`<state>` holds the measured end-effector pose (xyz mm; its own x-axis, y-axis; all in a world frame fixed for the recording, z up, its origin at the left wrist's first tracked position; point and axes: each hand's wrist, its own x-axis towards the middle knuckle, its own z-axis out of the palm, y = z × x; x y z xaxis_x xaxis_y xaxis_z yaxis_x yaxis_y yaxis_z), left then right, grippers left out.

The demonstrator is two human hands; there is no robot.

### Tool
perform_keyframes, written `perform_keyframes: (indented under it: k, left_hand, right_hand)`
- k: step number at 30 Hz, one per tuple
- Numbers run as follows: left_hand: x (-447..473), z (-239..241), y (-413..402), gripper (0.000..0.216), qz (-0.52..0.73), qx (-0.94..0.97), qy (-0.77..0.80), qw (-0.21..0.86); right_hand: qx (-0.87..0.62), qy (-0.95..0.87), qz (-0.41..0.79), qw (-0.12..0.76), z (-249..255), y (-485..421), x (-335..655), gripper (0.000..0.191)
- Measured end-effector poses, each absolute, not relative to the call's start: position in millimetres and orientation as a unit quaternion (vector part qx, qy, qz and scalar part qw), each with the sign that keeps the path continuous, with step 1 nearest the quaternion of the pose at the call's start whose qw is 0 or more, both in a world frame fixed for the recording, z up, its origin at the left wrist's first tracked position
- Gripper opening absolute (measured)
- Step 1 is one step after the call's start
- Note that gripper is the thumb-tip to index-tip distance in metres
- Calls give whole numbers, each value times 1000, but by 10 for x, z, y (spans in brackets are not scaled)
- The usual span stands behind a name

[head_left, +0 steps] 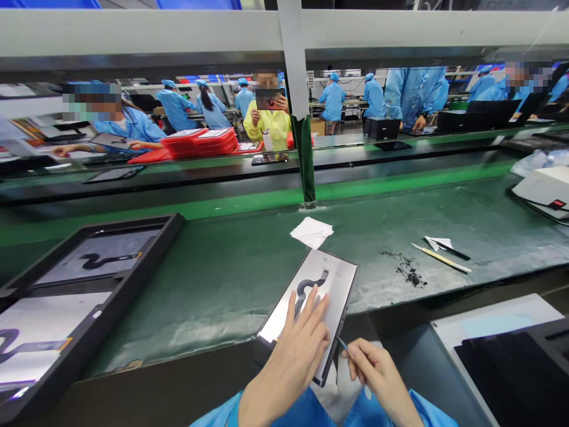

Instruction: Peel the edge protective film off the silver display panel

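Note:
A silver display panel (331, 284) with a dark curved ribbon cable (311, 283) lies face down at the near edge of the green mat (213, 279). My left hand (299, 344) rests flat on the panel's near half, fingers stretched out. My right hand (377, 373) is closed in a pinch on a thin pointed tool (342, 344), whose tip touches the panel's right edge. Both sleeves are blue.
A black tray (111, 296) with two similar panels sits at the left. A white wipe (312, 231), dark scraps (406, 268), a pale stick (441, 258) and a black pen-like tool lie on the mat. Black sheets (511, 367) lie at the right. A post (299, 107) rises ahead; several people work beyond.

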<state>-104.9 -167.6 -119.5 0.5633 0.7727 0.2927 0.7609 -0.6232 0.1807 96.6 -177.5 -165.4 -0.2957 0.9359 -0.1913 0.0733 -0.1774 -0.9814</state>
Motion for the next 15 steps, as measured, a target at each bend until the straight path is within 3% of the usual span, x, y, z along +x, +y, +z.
perform_keyframes:
  k: [3, 4, 7, 8, 12, 15]
  left_hand:
    - [-1099, -1303, -1832, 13, 181, 888, 422, 15]
    - [-1120, -1350, -1876, 23, 185, 891, 414, 14]
    - [-1178, -1483, -1965, 94, 194, 892, 408, 14]
    - [-1192, -1516, -1979, 103, 192, 890, 413, 15]
    - [-1211, -1600, -1978, 79, 186, 889, 419, 9]
    - [-1206, -1639, -1964, 81, 196, 887, 419, 5]
  right_hand:
    - [-476, -543, 593, 355, -1657, -1753, 990, 60]
    - [-479, -542, 596, 349, -1658, -1747, 995, 61]
    - [-477, -531, 615, 335, -1654, -1734, 993, 60]
    - [-472, -524, 623, 337, -1652, -1729, 988, 59]
    - [-459, -499, 649, 345, -1654, -1712, 978, 56]
    - [-467, -492, 654, 334, -1647, -1702, 1006, 55]
